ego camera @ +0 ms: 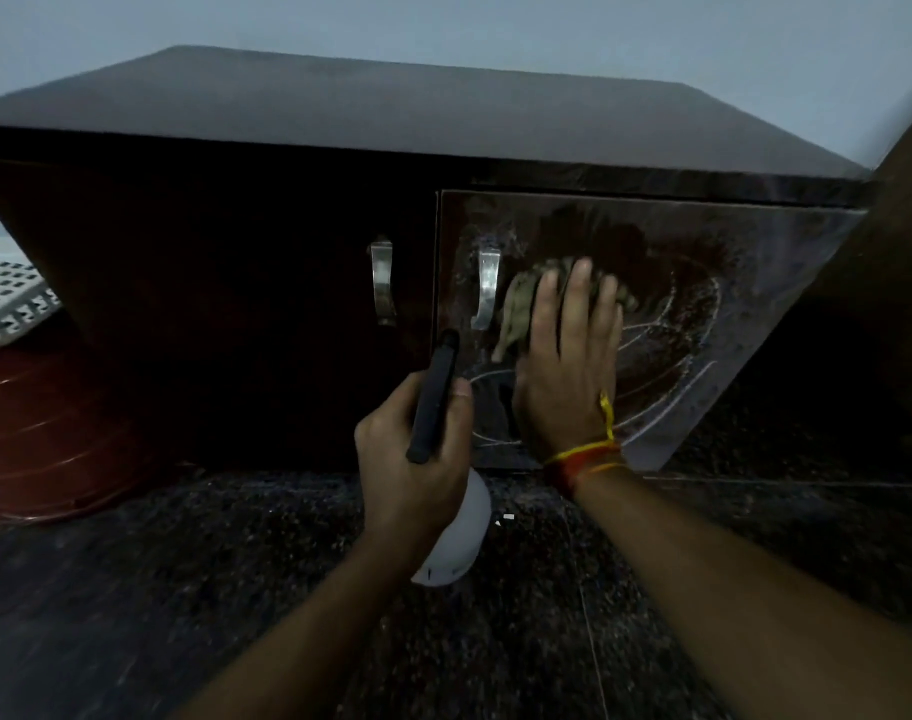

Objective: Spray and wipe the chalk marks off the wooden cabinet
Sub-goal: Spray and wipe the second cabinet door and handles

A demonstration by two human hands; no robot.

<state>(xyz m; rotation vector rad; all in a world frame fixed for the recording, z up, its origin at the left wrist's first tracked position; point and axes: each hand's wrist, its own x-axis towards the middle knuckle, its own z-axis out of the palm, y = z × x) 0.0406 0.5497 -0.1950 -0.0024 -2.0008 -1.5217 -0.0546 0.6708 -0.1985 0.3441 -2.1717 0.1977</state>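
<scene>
A low dark wooden cabinet (235, 262) stands against the wall, with two doors and metal handles. Its right door (755, 283) carries curved white chalk marks (667, 330) and wet smears. My right hand (568, 366) lies flat on that door, fingers spread, pressing a greenish cloth (521, 304) against it beside the right handle (487, 291). My left hand (417, 449) grips a spray bottle (459, 532) with a white body and a black head, the nozzle pointing at the door's lower left.
A dark speckled stone floor (235, 589) runs in front of the cabinet. A reddish-brown round lid or tub (53, 449) sits on the floor at the left, with a white perforated basket (6, 298) behind it. A dark panel (900, 252) rises at the right.
</scene>
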